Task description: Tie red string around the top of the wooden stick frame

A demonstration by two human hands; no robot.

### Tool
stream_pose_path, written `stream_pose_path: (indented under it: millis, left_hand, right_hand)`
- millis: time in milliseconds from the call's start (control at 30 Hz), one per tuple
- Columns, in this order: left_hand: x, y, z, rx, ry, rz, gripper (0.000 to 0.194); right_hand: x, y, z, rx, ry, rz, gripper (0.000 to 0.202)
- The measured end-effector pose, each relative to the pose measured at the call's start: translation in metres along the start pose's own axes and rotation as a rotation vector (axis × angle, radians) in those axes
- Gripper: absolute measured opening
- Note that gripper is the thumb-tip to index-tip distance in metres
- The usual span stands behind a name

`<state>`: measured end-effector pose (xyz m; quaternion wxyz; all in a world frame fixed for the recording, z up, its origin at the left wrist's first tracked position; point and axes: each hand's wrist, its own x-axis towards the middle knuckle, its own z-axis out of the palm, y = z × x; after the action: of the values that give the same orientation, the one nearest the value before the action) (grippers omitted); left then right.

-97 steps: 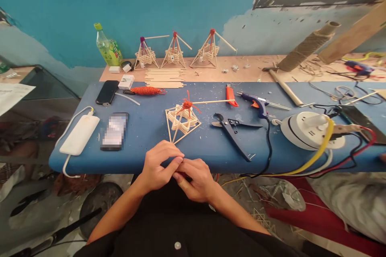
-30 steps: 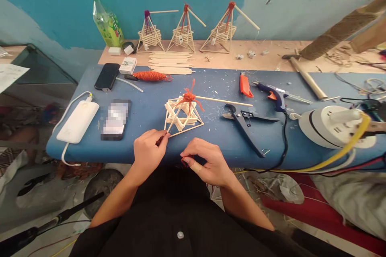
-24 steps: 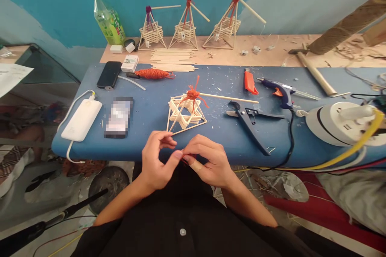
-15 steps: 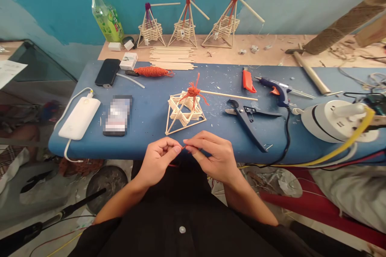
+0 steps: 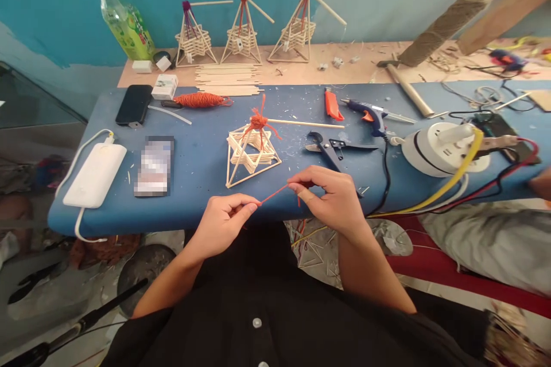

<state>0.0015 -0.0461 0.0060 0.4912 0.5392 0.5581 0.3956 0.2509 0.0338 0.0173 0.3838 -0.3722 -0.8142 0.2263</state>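
Observation:
Between my two hands a short length of red-orange yarn point(image 5: 274, 194) is stretched taut. My left hand point(image 5: 224, 221) pinches one end between thumb and forefinger. The other end is pinched by my right hand point(image 5: 329, 198), and a loose tail hangs below those fingers. Just beyond my hands, on the blue table, stands a small wooden-stick pyramid frame point(image 5: 253, 152). Its top is bound by a knot of red-orange yarn point(image 5: 259, 121), and a thin stick point(image 5: 305, 123) sticks out to the right from there.
Pruning shears point(image 5: 331, 149), a glue gun point(image 5: 370, 116) and a red cutter point(image 5: 332, 104) lie to the right, near a white power socket point(image 5: 430, 149) with cables. Leftward are a power bank point(image 5: 95, 176), a phone point(image 5: 154, 166) and a yarn bundle point(image 5: 202, 100). Finished-looking lantern frames point(image 5: 297, 34) stand behind.
My right hand has moved right and slightly up, away from my left, drawing the yarn out between them. The whole view has shifted toward the right.

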Motion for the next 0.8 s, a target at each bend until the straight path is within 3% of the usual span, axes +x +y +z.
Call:
stream_pose_path:
  millis: [500, 800]
  left_hand:
    - [-0.018, -0.005, -0.013, 0.147, 0.126, 0.170, 0.026]
    - [-0.022, -0.019, -0.015, 0.267, 0.213, 0.223, 0.019]
  right_hand:
    - [-0.008, 0.028, -0.001, -0.086, 0.129, 0.094, 0.011]
    - [-0.020, 0.036, 0.028, 0.097, 0.160, 0.298, 0.017]
